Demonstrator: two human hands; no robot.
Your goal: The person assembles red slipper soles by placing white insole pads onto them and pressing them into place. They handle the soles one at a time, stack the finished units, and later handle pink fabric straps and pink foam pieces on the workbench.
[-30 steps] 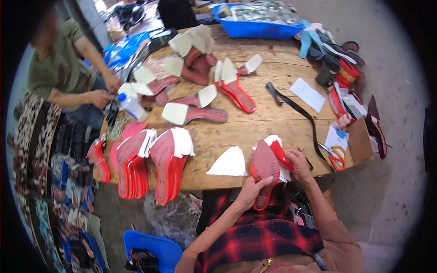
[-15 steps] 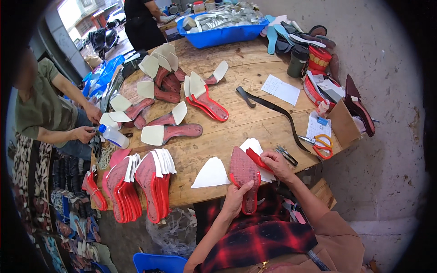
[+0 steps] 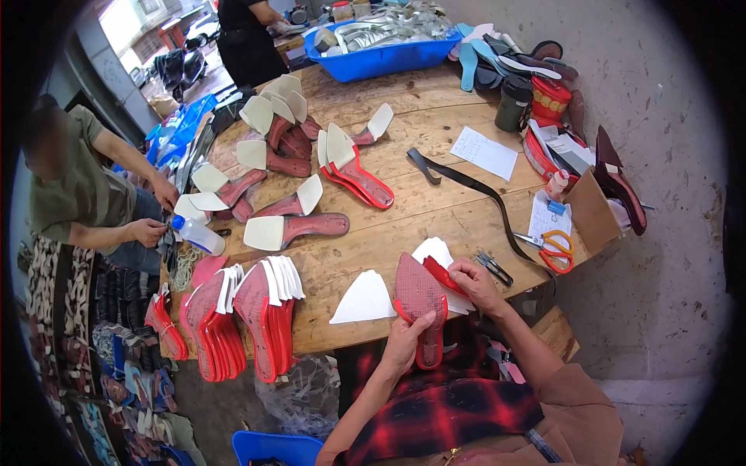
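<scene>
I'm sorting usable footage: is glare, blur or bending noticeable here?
Head view: daylight bleaches the bright opening, upper left; the co-worker's head is blurred. Same head view: the wooden table bows at its near edge, corners go black, and the insole in the left hand looks clear.

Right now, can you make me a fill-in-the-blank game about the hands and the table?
1. The left hand holds an insole with a ____ rim around its heel.
2. The right hand pinches a red piece just to the ____ of that insole.
3. The bottle on the left has a ____ cap.
4. The long strap on the table is ____.

Missing words: red; right; blue; black.
</scene>
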